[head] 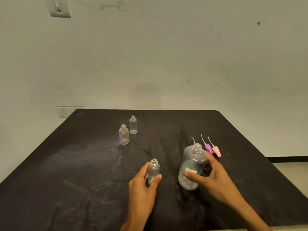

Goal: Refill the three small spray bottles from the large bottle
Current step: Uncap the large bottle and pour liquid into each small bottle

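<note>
A small clear bottle (154, 169) stands uncapped near the table's front middle, and my left hand (143, 185) grips it around its lower part. To its right stands the large frosted bottle (191, 165), uncapped, with a white label; my right hand (210, 175) curls round it with the thumb across the label. Further back on the left stand two more small uncapped bottles: a yellowish one with purple glints (124, 135) and a slimmer clear one (133, 125).
Behind the large bottle lie spray tops with thin dip tubes: a purple one (208, 148), a pink one (217, 151) and a further tube (193, 140). The black table (75, 172) is smeared with pale streaks. A light wall rises behind it.
</note>
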